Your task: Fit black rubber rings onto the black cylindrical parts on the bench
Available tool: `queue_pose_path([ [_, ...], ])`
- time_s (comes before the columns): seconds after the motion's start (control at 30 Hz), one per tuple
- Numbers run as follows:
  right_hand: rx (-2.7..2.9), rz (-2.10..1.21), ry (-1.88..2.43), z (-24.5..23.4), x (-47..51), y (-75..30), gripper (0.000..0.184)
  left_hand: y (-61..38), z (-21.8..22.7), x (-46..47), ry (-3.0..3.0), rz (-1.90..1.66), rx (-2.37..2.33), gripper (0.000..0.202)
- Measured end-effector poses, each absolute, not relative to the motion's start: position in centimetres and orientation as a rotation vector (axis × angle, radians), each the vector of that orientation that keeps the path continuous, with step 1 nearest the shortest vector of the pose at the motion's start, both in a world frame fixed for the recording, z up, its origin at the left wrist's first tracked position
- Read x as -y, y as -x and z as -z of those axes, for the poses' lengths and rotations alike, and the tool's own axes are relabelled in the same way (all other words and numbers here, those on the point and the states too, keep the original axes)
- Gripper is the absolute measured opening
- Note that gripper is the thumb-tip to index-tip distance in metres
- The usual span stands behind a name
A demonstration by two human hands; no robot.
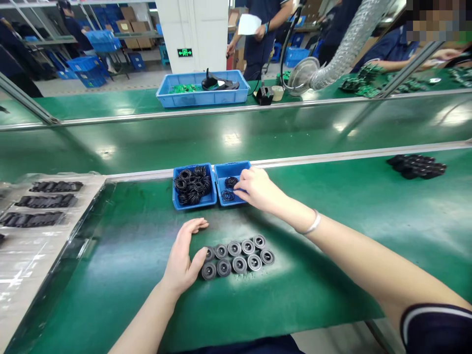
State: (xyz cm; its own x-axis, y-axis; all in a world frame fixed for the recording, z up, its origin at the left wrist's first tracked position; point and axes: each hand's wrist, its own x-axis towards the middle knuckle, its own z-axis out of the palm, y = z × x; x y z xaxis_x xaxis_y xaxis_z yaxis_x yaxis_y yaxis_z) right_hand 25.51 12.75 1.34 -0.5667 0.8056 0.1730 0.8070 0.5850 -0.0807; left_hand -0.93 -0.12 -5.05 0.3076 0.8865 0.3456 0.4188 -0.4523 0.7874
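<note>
Two rows of round black parts with ringed tops [239,264] stand on the green table. Beside their left end rests my left hand [181,258], fingers stretched and thumb apart, the thumb tip at the nearest parts. My right hand [256,188] reaches into the right blue bin [233,169], its fingers pinched together over a few thin black rings [227,195]. What the fingertips hold, if anything, is hidden. Against it on the left stands another blue bin [176,200], heaped with thin black rings [193,184].
A wrapped board with rows of black parts [47,201] lies at the left. Black parts [416,165] are grouped at the far right. Beyond the metal rail [121,118] are a long blue tray [202,100], a flexible duct [342,49], green circuit boards [365,81] and other people.
</note>
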Motion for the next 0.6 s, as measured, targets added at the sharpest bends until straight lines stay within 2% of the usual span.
queue_pose_path([
  [0.33,2.875,0.013,1.411,-1.0,-14.9,-22.6,0.016,0.7,4.6,0.1,-2.058,-0.998,-1.113,0.043],
  [0.6,2.944,-0.003,1.381,-1.1,-15.0,-22.1,0.018,0.9,4.7,0.1,-2.043,-0.973,-1.113,0.040],
])
